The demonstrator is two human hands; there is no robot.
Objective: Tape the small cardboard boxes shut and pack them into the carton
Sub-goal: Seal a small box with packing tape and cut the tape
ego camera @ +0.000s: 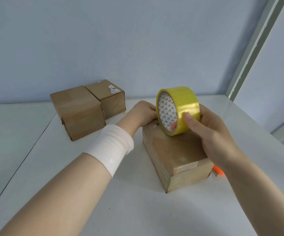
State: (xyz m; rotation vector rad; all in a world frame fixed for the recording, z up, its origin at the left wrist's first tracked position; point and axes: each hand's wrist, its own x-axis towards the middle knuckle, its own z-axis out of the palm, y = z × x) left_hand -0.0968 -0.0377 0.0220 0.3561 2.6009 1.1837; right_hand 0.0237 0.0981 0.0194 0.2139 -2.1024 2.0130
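1. A person works at a white table (137, 210). An oblong brown cardboard box (177, 154) lies just in front of them, its long side running away from the viewer.
2. The right hand (211, 133) grips a roll of yellow-tinted clear packing tape (178, 109). The roll stands on edge on the far part of the box top. The thumb (190, 120) presses the roll's outer face, and one fingertip shows inside the printed core.
3. The left hand (143, 114) rests at the far end of the box, just beside the roll. Its fingers are hidden behind the roll, so I cannot tell whether they pinch a tape end.
4. The step in hand looks like taping this box shut, probably at the start of a strip.
5. The next move likely calls for anchoring the tape at the far end, then drawing the roll toward the near end along the top seam.
6. A pale patch of older tape (187, 166) sits at the near top edge.
7. Two more brown cardboard boxes stand well apart at the back left, touching each other: a nearer one (78, 111) and one with a white label (107, 97).
8. No larger carton is in view.
9. An orange object (218, 172), perhaps a cutter, lies just beside the box's right side, mostly hidden under the right forearm.
10. A white wristband (110, 147) wraps the left forearm.
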